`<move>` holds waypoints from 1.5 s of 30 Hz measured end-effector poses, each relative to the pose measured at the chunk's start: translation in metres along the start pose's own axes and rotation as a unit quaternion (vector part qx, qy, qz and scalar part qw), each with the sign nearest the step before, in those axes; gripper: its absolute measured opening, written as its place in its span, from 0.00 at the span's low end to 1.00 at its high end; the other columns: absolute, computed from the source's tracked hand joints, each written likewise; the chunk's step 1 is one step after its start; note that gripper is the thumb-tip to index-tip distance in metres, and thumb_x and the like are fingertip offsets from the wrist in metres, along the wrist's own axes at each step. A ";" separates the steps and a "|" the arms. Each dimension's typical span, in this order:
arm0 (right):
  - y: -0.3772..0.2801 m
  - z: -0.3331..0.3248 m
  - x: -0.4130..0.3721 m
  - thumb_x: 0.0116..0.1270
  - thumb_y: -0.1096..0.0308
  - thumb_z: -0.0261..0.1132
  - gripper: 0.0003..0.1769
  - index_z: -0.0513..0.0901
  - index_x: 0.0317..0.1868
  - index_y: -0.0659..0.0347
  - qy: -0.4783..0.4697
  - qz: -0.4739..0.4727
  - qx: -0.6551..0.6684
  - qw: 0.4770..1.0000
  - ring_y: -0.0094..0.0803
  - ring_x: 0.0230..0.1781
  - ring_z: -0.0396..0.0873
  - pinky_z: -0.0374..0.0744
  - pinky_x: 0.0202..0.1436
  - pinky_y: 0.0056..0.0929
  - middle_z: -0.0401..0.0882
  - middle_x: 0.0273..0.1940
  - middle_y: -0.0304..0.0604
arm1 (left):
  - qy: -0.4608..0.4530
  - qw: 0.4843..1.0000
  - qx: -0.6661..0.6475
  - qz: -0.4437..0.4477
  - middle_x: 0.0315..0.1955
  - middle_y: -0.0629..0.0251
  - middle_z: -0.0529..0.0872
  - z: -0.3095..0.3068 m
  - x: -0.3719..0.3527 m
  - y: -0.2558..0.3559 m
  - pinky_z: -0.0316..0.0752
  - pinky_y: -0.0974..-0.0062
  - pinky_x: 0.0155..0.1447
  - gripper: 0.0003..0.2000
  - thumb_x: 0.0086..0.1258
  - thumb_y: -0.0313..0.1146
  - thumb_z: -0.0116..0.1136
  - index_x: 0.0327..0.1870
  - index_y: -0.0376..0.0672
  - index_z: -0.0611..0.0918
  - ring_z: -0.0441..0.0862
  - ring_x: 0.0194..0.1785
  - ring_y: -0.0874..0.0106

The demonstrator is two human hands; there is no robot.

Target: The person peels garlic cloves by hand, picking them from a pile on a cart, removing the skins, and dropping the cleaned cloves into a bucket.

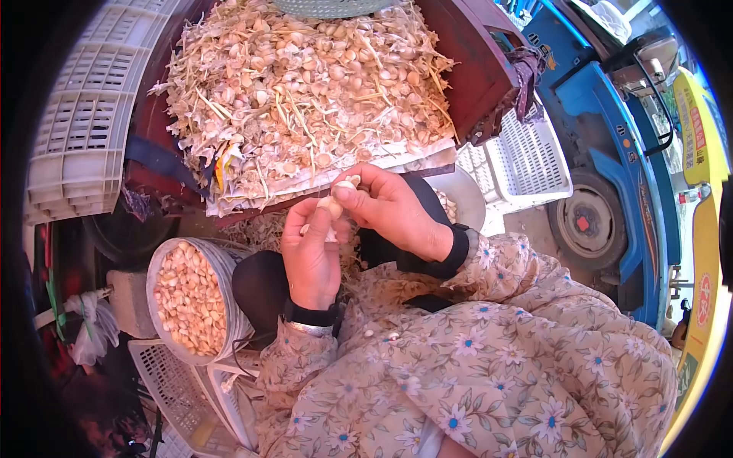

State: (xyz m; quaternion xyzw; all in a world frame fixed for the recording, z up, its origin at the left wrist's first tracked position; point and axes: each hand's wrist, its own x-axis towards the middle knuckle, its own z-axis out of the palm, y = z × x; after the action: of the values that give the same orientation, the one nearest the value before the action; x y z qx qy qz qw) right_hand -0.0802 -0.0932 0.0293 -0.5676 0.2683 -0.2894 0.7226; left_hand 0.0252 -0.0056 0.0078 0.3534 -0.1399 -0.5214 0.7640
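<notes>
My left hand (pixel 311 256) is closed around a piece of garlic (pixel 331 206), with pale garlic also showing between its fingers. Touching the same piece from the right, my right hand (pixel 397 214) pinches a garlic clove (pixel 352 181) between thumb and fingers. Both hands are above my lap, at the near edge of a heap of garlic cloves, skins and dry stalks (pixel 305 91). Left of my left hand, a white bucket (pixel 235 294) holds many separated cloves (pixel 188 298). The far side of the held garlic is hidden by my fingers.
A dark red cart bed (pixel 481 76) carries the heap. White plastic crates stand at the left (pixel 84 114) and right (pixel 534 164). Beside the right crate is a pale basin (pixel 467 200) with cloves. A blue vehicle (pixel 603 153) is parked at the right. Another crate (pixel 179 389) lies below the bucket.
</notes>
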 end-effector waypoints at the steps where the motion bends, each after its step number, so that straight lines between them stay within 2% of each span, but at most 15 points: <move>1: 0.001 0.002 -0.002 0.67 0.65 0.59 0.08 0.75 0.42 0.59 -0.005 -0.025 0.004 1.000 0.13 0.20 0.62 0.61 0.23 0.13 0.71 0.26 0.30 | -0.006 1.000 0.008 0.013 0.35 0.67 0.80 -0.001 -0.001 -0.001 0.70 0.83 0.35 0.09 0.67 0.31 0.55 0.45 0.41 0.74 0.75 0.33 0.79; 3: 0.002 0.006 -0.004 0.67 0.66 0.59 0.08 0.75 0.43 0.59 -0.015 -0.073 0.012 0.997 0.13 0.20 0.62 0.61 0.22 0.13 0.72 0.27 0.30 | -0.013 1.000 0.014 0.024 0.35 0.68 0.80 -0.002 -0.004 -0.002 0.68 0.83 0.34 0.09 0.67 0.31 0.55 0.45 0.41 0.74 0.75 0.32 0.79; 8: -0.021 -0.009 0.001 0.65 0.66 0.61 0.08 0.75 0.41 0.59 -0.008 0.032 0.183 0.982 0.14 0.18 0.63 0.61 0.20 0.14 0.76 0.29 0.35 | -0.096 0.994 0.004 0.041 0.33 0.65 0.78 0.019 -0.029 0.042 0.65 0.86 0.26 0.09 0.66 0.31 0.56 0.45 0.42 0.73 0.71 0.27 0.80; 10: -0.020 -0.019 0.007 0.65 0.64 0.62 0.08 0.75 0.37 0.58 0.010 0.028 0.192 0.981 0.14 0.17 0.62 0.61 0.19 0.15 0.77 0.28 0.35 | -0.194 0.978 -0.040 0.067 0.32 0.54 0.77 0.036 -0.053 0.071 0.70 0.83 0.25 0.13 0.61 0.29 0.62 0.42 0.38 0.72 0.73 0.23 0.76; 12: -0.013 -0.023 0.008 0.65 0.64 0.62 0.08 0.74 0.37 0.59 0.010 0.049 0.150 0.987 0.14 0.16 0.61 0.59 0.19 0.15 0.76 0.28 0.35 | -0.504 0.840 0.039 0.197 0.33 0.45 0.76 0.054 -0.046 0.101 0.75 0.78 0.25 0.10 0.60 0.20 0.57 0.39 0.35 0.69 0.77 0.22 0.68; 14: -0.002 -0.019 0.006 0.64 0.63 0.62 0.10 0.74 0.39 0.59 0.003 0.074 0.140 0.987 0.15 0.16 0.60 0.59 0.19 0.15 0.75 0.28 0.35 | -0.542 0.828 -0.024 0.145 0.31 0.49 0.72 0.078 -0.067 0.121 0.78 0.70 0.23 0.08 0.62 0.23 0.57 0.37 0.33 0.70 0.77 0.26 0.62; 18: 0.006 -0.008 0.007 0.65 0.61 0.62 0.12 0.74 0.41 0.61 0.012 0.085 0.139 0.987 0.15 0.17 0.60 0.60 0.20 0.15 0.75 0.28 0.35 | -0.465 0.872 -0.015 0.156 0.35 0.57 0.81 0.086 -0.094 0.127 0.78 0.77 0.35 0.04 0.61 0.25 0.57 0.35 0.40 0.78 0.80 0.33 0.66; 24: 0.004 -0.003 0.010 0.64 0.61 0.62 0.13 0.74 0.41 0.61 -0.002 0.104 0.133 0.986 0.15 0.18 0.60 0.61 0.21 0.14 0.74 0.27 0.35 | -0.422 0.895 0.033 0.140 0.36 0.57 0.80 0.086 -0.103 0.136 0.77 0.76 0.32 0.03 0.59 0.24 0.57 0.33 0.40 0.78 0.79 0.29 0.66; 27: 0.008 0.000 0.008 0.65 0.61 0.62 0.12 0.74 0.41 0.60 -0.012 0.108 0.116 0.987 0.14 0.18 0.60 0.61 0.21 0.14 0.74 0.27 0.34 | -0.444 0.865 -0.064 0.224 0.34 0.57 0.80 0.080 -0.094 0.111 0.75 0.75 0.29 0.02 0.60 0.24 0.56 0.33 0.41 0.77 0.78 0.28 0.66; 33: 0.020 0.015 0.002 0.65 0.61 0.62 0.11 0.75 0.40 0.59 -0.042 0.149 0.123 0.980 0.13 0.18 0.60 0.60 0.20 0.14 0.73 0.27 0.32 | -0.304 0.912 -0.045 0.271 0.31 0.51 0.71 0.048 -0.110 0.113 0.75 0.77 0.20 0.09 0.63 0.26 0.56 0.38 0.33 0.69 0.75 0.21 0.68; 35: 0.022 0.017 0.003 0.65 0.60 0.62 0.11 0.75 0.39 0.58 -0.057 0.133 0.117 0.982 0.13 0.17 0.60 0.60 0.20 0.14 0.73 0.27 0.32 | -0.093 0.919 0.132 0.360 0.30 0.57 0.72 0.024 -0.103 0.114 0.67 0.84 0.20 0.07 0.67 0.28 0.51 0.40 0.36 0.68 0.70 0.19 0.77; 38: 0.020 0.017 0.000 0.65 0.60 0.62 0.11 0.75 0.39 0.58 -0.048 0.137 0.102 0.984 0.13 0.17 0.59 0.59 0.19 0.13 0.74 0.27 0.32 | 0.201 0.865 0.282 0.364 0.29 0.64 0.74 -0.050 -0.084 0.125 0.63 0.87 0.24 0.07 0.67 0.28 0.51 0.42 0.38 0.69 0.66 0.21 0.83; 40: 0.024 0.019 -0.002 0.65 0.60 0.62 0.10 0.75 0.40 0.58 -0.062 0.149 0.111 0.981 0.12 0.17 0.59 0.59 0.19 0.13 0.74 0.27 0.32 | 0.295 0.826 0.386 0.285 0.29 0.66 0.76 -0.146 -0.070 0.147 0.67 0.84 0.30 0.11 0.65 0.28 0.53 0.46 0.38 0.70 0.69 0.23 0.82; 42: 0.024 0.022 -0.004 0.65 0.61 0.62 0.10 0.75 0.40 0.58 -0.071 0.154 0.111 0.979 0.12 0.17 0.60 0.58 0.19 0.13 0.74 0.27 0.32 | 0.345 0.765 0.525 0.140 0.41 0.57 0.78 -0.223 -0.055 0.159 0.72 0.80 0.43 0.18 0.64 0.30 0.57 0.53 0.35 0.69 0.79 0.36 0.73; 45: 0.021 0.030 -0.010 0.65 0.61 0.62 0.10 0.75 0.40 0.58 -0.078 0.150 0.100 0.980 0.12 0.18 0.60 0.59 0.19 0.12 0.75 0.28 0.31 | 0.452 0.637 0.606 0.151 0.48 0.54 0.77 -0.277 -0.052 0.149 0.70 0.73 0.55 0.23 0.65 0.31 0.56 0.59 0.32 0.67 0.75 0.53 0.68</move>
State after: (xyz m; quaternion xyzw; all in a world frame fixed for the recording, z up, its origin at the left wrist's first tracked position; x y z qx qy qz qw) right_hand -0.0631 -0.0619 0.0156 -0.4663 0.2631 -0.1577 0.8298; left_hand 0.2688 0.1808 -0.0791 0.9028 -0.1127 0.0278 0.4142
